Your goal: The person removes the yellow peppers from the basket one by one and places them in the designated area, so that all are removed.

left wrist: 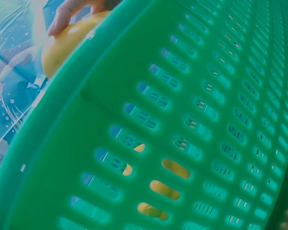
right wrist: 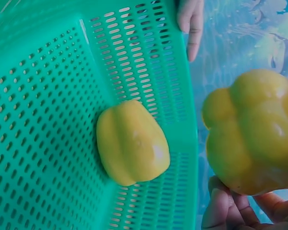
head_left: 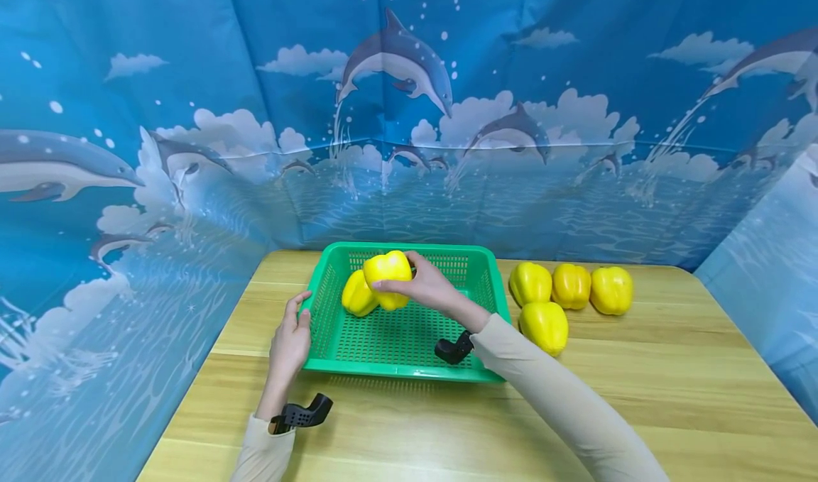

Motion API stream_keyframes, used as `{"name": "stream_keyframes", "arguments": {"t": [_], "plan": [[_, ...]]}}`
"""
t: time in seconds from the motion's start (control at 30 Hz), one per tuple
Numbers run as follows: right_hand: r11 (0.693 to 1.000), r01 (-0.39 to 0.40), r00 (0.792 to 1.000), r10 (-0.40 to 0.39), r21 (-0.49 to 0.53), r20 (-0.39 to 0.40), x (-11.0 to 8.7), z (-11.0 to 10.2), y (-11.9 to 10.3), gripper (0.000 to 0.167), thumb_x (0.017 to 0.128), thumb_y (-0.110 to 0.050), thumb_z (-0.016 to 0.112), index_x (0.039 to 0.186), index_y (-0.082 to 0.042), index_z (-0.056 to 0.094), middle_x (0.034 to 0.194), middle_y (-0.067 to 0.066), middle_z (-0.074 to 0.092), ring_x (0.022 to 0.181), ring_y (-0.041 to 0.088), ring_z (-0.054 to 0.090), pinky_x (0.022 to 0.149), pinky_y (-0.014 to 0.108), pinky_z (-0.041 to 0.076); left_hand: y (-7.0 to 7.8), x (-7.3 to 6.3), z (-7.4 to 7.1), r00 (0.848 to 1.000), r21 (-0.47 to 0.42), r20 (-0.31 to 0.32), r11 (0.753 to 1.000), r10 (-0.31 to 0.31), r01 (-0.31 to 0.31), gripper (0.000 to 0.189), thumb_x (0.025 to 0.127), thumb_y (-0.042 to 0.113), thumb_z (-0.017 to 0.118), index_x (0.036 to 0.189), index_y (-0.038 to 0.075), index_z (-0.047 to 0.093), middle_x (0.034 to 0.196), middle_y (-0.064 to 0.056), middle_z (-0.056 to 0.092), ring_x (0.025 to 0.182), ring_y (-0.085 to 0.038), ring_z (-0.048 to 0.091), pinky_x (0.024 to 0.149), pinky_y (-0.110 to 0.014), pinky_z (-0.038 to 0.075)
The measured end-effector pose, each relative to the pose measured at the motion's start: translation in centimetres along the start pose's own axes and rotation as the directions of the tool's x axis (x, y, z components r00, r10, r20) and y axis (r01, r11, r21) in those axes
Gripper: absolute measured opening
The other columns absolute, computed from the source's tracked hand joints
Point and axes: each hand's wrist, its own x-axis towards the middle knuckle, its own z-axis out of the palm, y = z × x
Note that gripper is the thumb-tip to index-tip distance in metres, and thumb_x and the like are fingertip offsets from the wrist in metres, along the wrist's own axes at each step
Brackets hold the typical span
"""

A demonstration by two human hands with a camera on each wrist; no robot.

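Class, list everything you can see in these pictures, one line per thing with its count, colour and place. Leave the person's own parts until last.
Wooden table: 1, light brown, below the backdrop
Dolphin-print backdrop: number of sheets unclear, mostly blue and white, behind the table and at its sides
Perforated plastic basket: 1, green, on the table
Bell pepper in the basket: 1, yellow, towards its left side
Held bell pepper: 1, yellow, over the basket
Loose bell peppers: 4, yellow, on the table right of the basket
Wrist cameras: 2, black, worn by the person
Sleeves: 2, beige, on the arms
Left hand: 1, bare, at the basket's left rim
Right hand: 1, bare, gripping the held pepper
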Motion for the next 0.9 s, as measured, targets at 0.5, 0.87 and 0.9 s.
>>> {"name": "stream_keyframes", "arguments": {"t": [0.5, 0.87, 0.9], "plan": [[0.997, 0.046, 0.988, -0.036, 0.062, -0.15, -2.0, -1.8, -0.6, 0.079, 0.078, -0.045, 0.075, 0.135, -0.011, 0.033, 0.121, 0.012, 0.049, 0.1, 0.026, 0.057, 0.075, 0.039, 0.051, 0.0, 0.0, 0.0, 1.0, 0.007, 0.004, 1.0, -0.006, 0.006, 0.041, 0.105, 0.024, 0.03, 0.145, 0.022, 0.033, 0.056, -0.003, 0.034, 0.04, -0.014, 0.024, 0.04, -0.028, 0.024], [0.991, 0.108, 0.97, -0.088, 0.08, -0.225, -3.6, -3.5, -0.9, 0.076, 0.079, -0.044, 0.074, 0.135, -0.012, 0.032, 0.119, 0.01, 0.049, 0.099, 0.026, 0.056, 0.076, 0.039, 0.051, 0.0, -0.1, 0.0, 1.0, -0.001, 0.005, 1.0, -0.002, 0.002, 0.041, 0.105, 0.024, 0.031, 0.145, 0.022, 0.033, 0.056, -0.003, 0.035, 0.04, -0.014, 0.024, 0.039, -0.028, 0.024], [0.99, 0.117, 0.968, -0.096, 0.082, -0.23, -3.8, -3.6, -0.9, 0.076, 0.08, -0.043, 0.074, 0.135, -0.012, 0.032, 0.118, 0.01, 0.049, 0.099, 0.026, 0.056, 0.076, 0.038, 0.051, 0.0, -0.1, 0.0, 1.0, 0.0, 0.005, 1.0, -0.002, 0.002, 0.041, 0.105, 0.024, 0.031, 0.145, 0.022, 0.033, 0.056, -0.003, 0.035, 0.04, -0.014, 0.024, 0.039, -0.028, 0.024]]}}
